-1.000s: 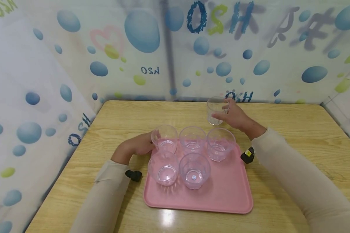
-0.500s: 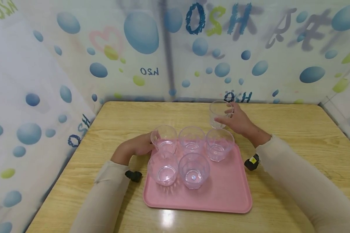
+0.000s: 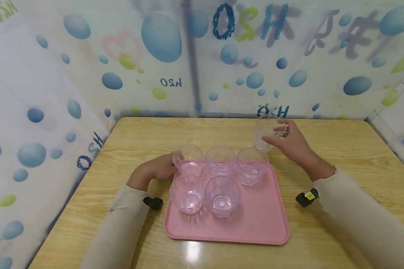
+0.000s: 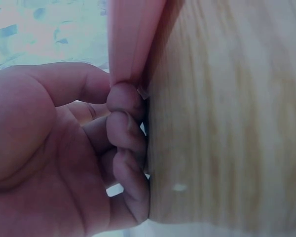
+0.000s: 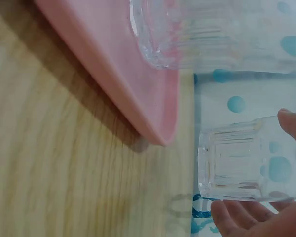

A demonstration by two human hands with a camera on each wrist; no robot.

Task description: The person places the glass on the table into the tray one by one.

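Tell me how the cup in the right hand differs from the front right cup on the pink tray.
The held cup is off the pink tray, gripped by the right hand above the wooden table; the front right cup stands on the tray, untouched. The held cup tilts slightly, while the front right cup sits upright with neighbours close beside it. Both are clear, ribbed, empty tumblers, mouth up, apparently the same kind.

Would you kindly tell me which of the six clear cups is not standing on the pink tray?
The cup held in the right hand, beyond the tray's far right corner; the other five stand on the tray.
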